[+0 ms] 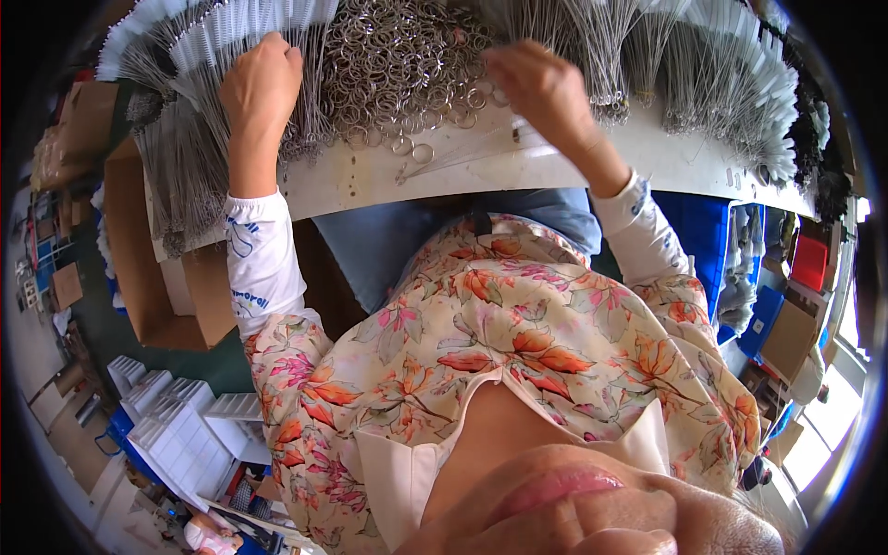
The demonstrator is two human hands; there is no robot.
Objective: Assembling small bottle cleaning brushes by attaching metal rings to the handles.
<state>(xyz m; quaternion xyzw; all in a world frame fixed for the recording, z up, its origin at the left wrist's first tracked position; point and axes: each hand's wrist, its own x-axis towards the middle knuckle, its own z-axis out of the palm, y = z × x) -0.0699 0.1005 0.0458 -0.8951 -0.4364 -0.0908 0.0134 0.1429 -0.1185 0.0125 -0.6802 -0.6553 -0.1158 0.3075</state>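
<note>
On the worktable lies a heap of metal split rings [398, 65], a few of them loose along its near side. My left hand [265, 79] is closed, knuckles up, over the white-bristled wire brushes [222, 37] left of the heap. Its fingertips are hidden, so what it grips cannot be made out. To the right of the rings, my right hand [546, 88] is slightly blurred, with fingers curled together at the heap's edge. Whatever is in those fingers is too small or smeared to name. A few thin wires [462, 159] lie on the bare strip between my hands.
More wire-stemmed brushes [712, 92] are bunched along the table's right side. The table's near edge [370, 190] curves in front of my lap. An open cardboard box [190, 319] stands below at left, and a blue crate [698, 231] at right.
</note>
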